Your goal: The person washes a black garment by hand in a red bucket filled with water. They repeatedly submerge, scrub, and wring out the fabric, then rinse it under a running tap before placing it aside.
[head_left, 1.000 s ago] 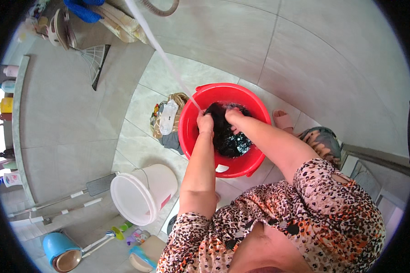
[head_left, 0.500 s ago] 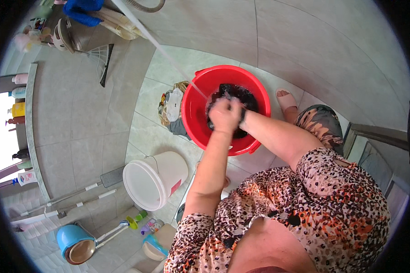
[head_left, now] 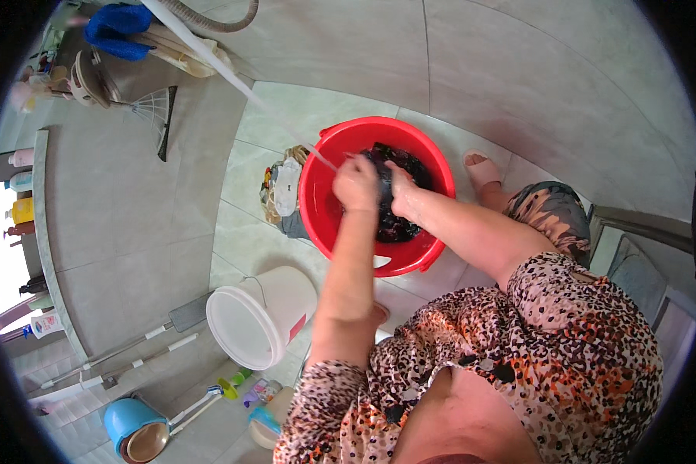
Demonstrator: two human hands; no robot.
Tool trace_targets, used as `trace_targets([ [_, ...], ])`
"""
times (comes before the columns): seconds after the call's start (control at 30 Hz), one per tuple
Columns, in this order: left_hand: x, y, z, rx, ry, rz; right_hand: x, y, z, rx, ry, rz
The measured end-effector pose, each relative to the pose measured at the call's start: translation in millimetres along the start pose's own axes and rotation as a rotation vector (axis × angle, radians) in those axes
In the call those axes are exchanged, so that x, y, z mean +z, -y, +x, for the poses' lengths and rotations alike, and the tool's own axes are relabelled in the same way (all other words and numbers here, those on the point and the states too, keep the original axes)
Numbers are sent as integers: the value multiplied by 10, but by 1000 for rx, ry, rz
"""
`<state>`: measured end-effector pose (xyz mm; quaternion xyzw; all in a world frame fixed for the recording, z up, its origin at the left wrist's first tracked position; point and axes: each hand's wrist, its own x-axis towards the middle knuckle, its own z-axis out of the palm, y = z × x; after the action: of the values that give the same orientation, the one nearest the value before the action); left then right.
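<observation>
A red plastic tub (head_left: 321,224) stands on the tiled floor with dark wet clothes (head_left: 416,168) inside. Over it, my left hand (head_left: 356,182) is closed on a dark wet cloth (head_left: 383,184). My right hand (head_left: 400,189) grips the same cloth from the other side, with its fingers partly hidden. The cloth is stretched between both hands and slightly blurred. From the upper left a pale stream of water (head_left: 263,104) runs down into the tub beside my left hand.
Left of the tub lies a pile of clothes (head_left: 287,189). A white bucket (head_left: 243,329) is tilted toward the camera nearby. Mops (head_left: 189,313) and a blue bucket (head_left: 131,421) line the left wall. Bottles (head_left: 23,209) fill a ledge. My sandalled foot (head_left: 483,170) is right of the tub.
My hands were together over the tub; now they are farther apart, the left one shifted leftward, with the dark cloth showing between them. The view has shifted slightly.
</observation>
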<state>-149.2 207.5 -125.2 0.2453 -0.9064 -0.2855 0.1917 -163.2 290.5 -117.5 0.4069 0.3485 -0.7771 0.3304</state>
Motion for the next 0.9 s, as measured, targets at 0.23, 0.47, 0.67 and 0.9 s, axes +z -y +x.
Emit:
trace_targets([
  [0.23, 243, 740, 321, -271, 269, 175, -177, 83, 103, -573, -70, -706],
  [0.47, 745, 327, -393, 115, 494, 406, -228, 133, 260, -573, -450, -1198],
  [0.67, 1264, 792, -430, 230, 484, 601, -334, -17, 217, -561, -398, -996],
  [0.9, 1248, 700, -175, 109, 550, 563, -395, -86, 155, -453, -279, -950],
])
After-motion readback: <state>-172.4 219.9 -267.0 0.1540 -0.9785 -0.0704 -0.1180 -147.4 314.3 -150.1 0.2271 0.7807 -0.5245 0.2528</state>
